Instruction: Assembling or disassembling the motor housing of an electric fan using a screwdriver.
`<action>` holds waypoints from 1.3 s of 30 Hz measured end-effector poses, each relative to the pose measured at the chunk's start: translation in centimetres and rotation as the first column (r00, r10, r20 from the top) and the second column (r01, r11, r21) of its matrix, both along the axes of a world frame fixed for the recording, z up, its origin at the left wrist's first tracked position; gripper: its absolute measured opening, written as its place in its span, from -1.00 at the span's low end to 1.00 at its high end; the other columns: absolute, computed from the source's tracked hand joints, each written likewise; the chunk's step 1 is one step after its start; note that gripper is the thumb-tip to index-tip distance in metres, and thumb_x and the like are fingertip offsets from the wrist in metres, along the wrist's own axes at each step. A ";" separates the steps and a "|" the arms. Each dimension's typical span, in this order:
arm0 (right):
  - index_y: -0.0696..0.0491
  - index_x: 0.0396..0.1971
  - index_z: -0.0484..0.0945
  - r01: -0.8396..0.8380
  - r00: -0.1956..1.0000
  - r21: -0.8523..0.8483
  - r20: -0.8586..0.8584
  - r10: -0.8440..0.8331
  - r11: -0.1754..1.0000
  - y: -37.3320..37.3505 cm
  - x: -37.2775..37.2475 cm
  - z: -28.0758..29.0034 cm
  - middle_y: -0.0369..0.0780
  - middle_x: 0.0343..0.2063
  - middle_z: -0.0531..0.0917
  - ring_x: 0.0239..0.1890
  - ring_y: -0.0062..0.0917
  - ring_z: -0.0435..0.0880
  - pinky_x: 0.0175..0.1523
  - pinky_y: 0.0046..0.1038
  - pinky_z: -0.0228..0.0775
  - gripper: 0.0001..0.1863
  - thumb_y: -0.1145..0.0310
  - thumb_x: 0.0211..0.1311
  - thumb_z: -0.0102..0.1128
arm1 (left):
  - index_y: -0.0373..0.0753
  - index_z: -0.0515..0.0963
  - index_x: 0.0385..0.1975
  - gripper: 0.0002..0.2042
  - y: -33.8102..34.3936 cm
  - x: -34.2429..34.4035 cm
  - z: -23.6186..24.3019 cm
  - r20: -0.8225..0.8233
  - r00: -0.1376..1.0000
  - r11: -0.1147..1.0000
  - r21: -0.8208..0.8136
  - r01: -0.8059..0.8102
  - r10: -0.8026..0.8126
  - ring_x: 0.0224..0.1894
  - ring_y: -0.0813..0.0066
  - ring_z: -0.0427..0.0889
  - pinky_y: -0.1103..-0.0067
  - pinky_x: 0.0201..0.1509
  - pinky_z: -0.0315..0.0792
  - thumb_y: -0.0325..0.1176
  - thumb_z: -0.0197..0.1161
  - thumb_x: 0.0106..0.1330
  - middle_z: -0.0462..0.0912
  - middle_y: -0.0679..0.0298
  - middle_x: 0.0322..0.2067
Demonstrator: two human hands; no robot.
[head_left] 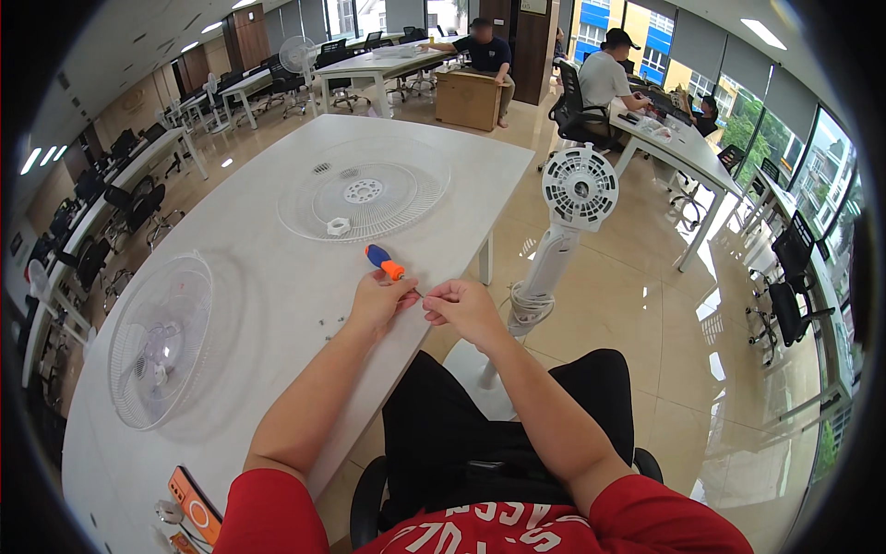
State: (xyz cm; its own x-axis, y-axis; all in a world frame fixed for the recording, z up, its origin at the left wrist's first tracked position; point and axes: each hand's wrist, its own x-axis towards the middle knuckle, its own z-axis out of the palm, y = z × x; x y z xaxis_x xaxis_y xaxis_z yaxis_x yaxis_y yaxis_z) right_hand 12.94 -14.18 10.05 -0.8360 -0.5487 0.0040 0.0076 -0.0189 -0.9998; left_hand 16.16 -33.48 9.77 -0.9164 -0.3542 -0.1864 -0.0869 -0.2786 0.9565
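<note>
My left hand (377,300) holds a screwdriver (381,260) with a blue and orange handle, its shaft pointing toward my right hand (464,309). The right fingers are pinched together at the shaft's tip; whatever they grip is too small to make out. Several small screws (328,323) lie on the white table beside my left forearm. Farther off, a round white fan grille (406,198) rests flat with a white plastic nut (339,226) on it. To the right of the table stands a white fan stand (554,249), its motor housing (580,188) bare of grille and blades.
On the left of the table (249,323) sits another fan grille (198,286) with clear blades in it. An orange phone (196,506) lies at the near left. A cardboard box (468,100) and people stand or sit beyond, among desks and black chairs (581,115).
</note>
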 end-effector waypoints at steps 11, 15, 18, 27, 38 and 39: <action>0.26 -0.13 0.62 -0.089 0.986 0.045 0.147 0.081 0.995 0.7 -0.8 0.1 -0.13 -0.27 0.75 -0.25 -0.48 0.79 -0.09 -0.48 0.70 -0.78 0.42 0.39 0.34 | -0.39 0.38 0.14 -0.52 0.9 0.6 1.1 0.053 0.997 0.997 -0.035 0.063 -0.062 -0.17 0.46 0.72 0.58 -0.09 0.69 -0.49 0.45 0.31 0.63 0.18 -0.17; 0.26 -0.15 0.61 -0.116 0.985 0.067 0.138 0.106 0.991 0.9 -0.6 0.4 -0.13 -0.26 0.75 -0.25 -0.48 0.79 -0.08 -0.48 0.70 -0.79 0.42 0.38 0.35 | -0.39 0.32 0.20 -0.47 0.3 0.5 0.7 0.072 0.993 0.994 -0.051 0.095 -0.092 -0.11 0.40 0.72 0.55 -0.05 0.70 -0.51 0.45 0.30 0.61 0.13 -0.10; 0.25 -0.16 0.60 -0.132 0.985 0.063 0.122 0.123 0.989 1.1 -0.6 0.5 -0.13 -0.25 0.75 -0.25 -0.48 0.79 -0.07 -0.48 0.70 -0.79 0.43 0.37 0.36 | -0.50 0.22 0.28 -0.36 0.4 0.6 0.7 0.046 0.994 0.994 -0.043 0.097 -0.095 -0.21 0.37 0.75 0.56 -0.16 0.73 -0.57 0.44 0.29 0.61 0.07 -0.20; 0.23 -0.11 0.58 -0.130 0.972 0.011 0.198 0.125 0.991 1.9 -0.6 -0.1 -0.13 -0.24 0.76 -0.24 -0.48 0.80 -0.07 -0.47 0.70 -0.77 0.44 0.36 0.37 | -0.36 0.25 0.29 -0.43 0.6 1.3 1.5 0.035 0.978 0.975 -0.080 0.209 -0.206 -0.10 0.40 0.74 0.52 0.03 0.70 -0.50 0.39 0.36 0.66 0.12 -0.12; 0.26 -0.01 0.56 -0.154 0.934 -0.119 0.307 0.184 0.981 3.1 -0.4 0.1 -0.14 -0.24 0.74 -0.24 -0.49 0.79 -0.08 -0.48 0.70 -0.67 0.44 0.34 0.40 | -0.29 0.29 0.24 -0.49 0.7 0.9 0.3 -0.082 0.960 0.963 -0.050 0.265 -0.268 -0.25 0.50 0.74 0.62 -0.16 0.67 -0.54 0.36 0.37 0.72 0.20 -0.28; 0.29 0.03 0.55 -0.174 0.927 -0.133 0.311 0.208 0.976 3.3 -0.4 0.3 -0.12 -0.23 0.73 -0.26 -0.49 0.78 -0.10 -0.49 0.69 -0.63 0.43 0.33 0.39 | -0.29 0.29 0.24 -0.49 0.6 0.9 0.2 -0.083 0.954 0.957 -0.050 0.285 -0.288 -0.25 0.50 0.74 0.62 -0.16 0.67 -0.54 0.36 0.37 0.72 0.20 -0.28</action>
